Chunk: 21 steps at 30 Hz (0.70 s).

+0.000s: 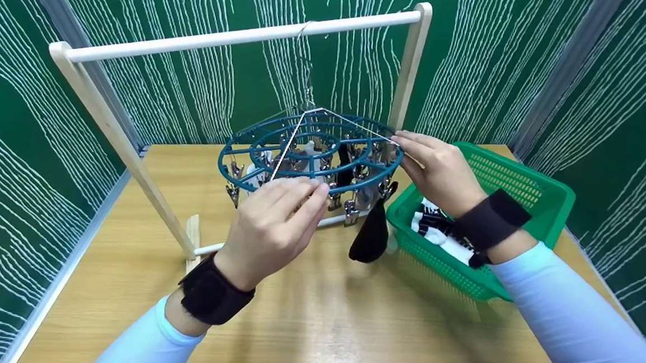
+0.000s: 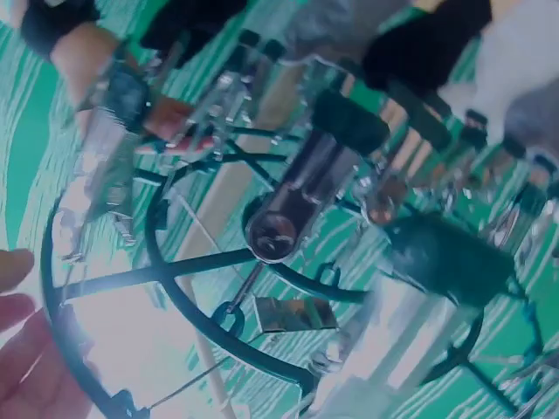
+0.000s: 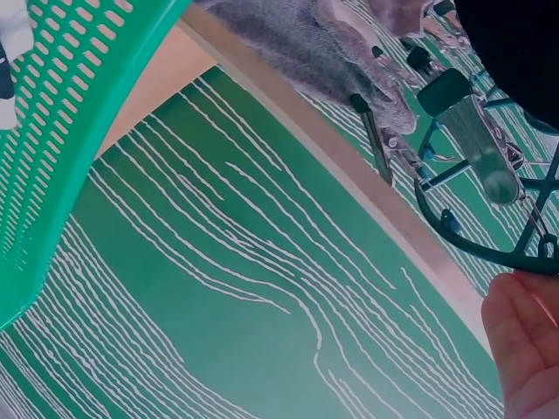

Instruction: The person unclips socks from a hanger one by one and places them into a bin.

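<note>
Straight-looking fingers of the right hand (image 1: 441,166) are laid against the right edge of the round hanger (image 1: 311,168), while those of the left hand (image 1: 278,226) are bunched at its near edge; whether the rim is pinched by either cannot be told. The hanger is hung from the white rod (image 1: 242,35), ahead of the left hand and leftward of the right, its ring round and nearly level, with the black sock (image 1: 370,237) suspended nearer the right. Clips (image 1: 351,211) beneath are partly hidden, the left wrist view is blurred, and the green basket (image 1: 559,210) is partly covered by the right arm.
</note>
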{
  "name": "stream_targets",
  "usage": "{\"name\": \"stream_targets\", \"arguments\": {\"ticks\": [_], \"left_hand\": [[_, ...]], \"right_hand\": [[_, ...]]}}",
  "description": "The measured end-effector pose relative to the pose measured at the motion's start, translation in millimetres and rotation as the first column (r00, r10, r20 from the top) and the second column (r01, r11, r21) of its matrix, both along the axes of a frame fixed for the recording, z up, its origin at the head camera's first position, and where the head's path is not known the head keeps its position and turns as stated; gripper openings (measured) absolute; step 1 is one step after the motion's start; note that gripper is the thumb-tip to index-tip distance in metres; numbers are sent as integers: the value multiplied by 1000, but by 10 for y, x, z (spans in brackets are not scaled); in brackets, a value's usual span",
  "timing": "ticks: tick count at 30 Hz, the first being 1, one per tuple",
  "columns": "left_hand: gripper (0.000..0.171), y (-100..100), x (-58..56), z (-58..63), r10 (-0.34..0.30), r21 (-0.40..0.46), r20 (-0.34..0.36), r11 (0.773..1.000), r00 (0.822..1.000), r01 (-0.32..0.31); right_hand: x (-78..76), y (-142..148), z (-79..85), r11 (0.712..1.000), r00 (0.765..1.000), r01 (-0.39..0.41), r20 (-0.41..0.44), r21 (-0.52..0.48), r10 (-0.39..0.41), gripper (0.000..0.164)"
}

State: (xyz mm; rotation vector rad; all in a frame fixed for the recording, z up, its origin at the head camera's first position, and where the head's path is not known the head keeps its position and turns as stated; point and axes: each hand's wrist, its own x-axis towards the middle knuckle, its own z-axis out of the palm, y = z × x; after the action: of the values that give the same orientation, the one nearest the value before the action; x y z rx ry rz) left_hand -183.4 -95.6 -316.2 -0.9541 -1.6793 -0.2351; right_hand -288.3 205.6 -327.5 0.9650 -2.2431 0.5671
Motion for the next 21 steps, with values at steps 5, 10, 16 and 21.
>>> {"name": "stream_targets", "arguments": {"ticks": [5,10,16,21], "left_hand": [[9,-6,-25,5,91,-23,-45,995,995,-92],[9,-74,-27,-13,155,11,-71,988,985,-154],[12,-211,-47,-42,182,74,-58,981,982,-177],[9,-332,-90,-71,198,90,-3,976,980,-196]], "right_hand": [[15,-26,17,1000,999,-7,-42,-23,6,30],[65,-47,47,999,996,-15,-91,-36,12,27],[148,-97,90,999,991,-18,-133,-40,12,28],[214,-114,108,998,990,-37,-138,-47,30,42]]}}
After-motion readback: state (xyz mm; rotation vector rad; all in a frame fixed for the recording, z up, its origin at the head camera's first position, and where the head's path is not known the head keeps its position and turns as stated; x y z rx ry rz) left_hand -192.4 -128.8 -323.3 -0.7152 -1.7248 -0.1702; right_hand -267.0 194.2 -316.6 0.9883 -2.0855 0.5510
